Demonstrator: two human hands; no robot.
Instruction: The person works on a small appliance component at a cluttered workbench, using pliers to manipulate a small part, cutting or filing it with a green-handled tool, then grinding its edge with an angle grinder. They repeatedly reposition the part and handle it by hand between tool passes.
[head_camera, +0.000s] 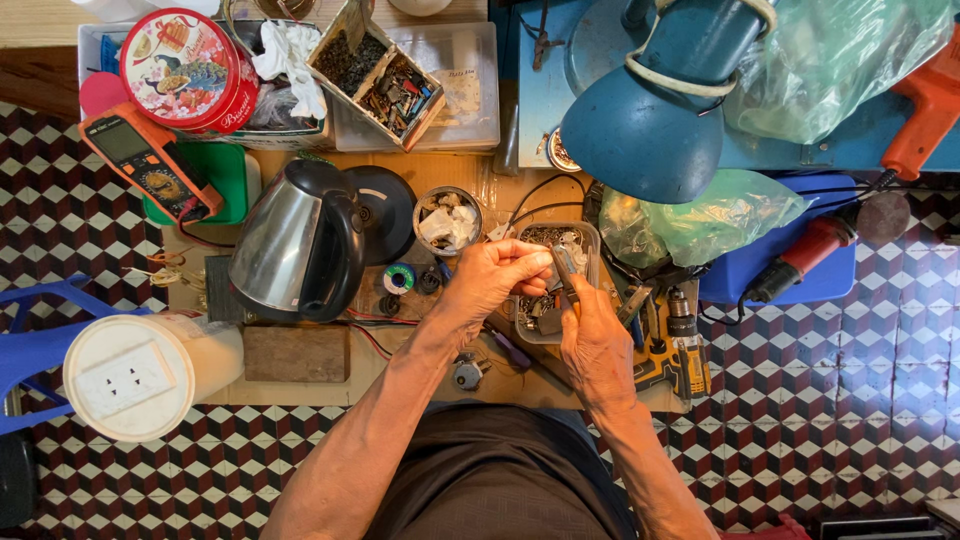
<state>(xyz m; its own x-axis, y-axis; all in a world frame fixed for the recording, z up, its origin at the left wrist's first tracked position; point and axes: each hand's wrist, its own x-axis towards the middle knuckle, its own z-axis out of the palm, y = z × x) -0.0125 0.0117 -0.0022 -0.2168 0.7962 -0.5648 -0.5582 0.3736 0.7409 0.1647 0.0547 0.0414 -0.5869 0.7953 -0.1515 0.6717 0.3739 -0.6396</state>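
Observation:
My left hand (492, 277) and my right hand (597, 340) meet over a clear plastic tray of small metal parts (590, 240) on a low wooden board (400, 375). The left fingers pinch a tiny part at the tip of a small tool with dark jaws (562, 265), which the right hand grips. A steel electric kettle (300, 240) lies tilted to the left of my hands, next to its round black base (385, 205).
A blue desk lamp (650, 130) hangs over the board's far right. An orange multimeter (150, 160), round red tin (188, 68), box of parts (385, 85), solder spool (399, 278), yellow drill (685, 350), red grinder (800, 260) and white power-socket drum (135, 375) surround the board.

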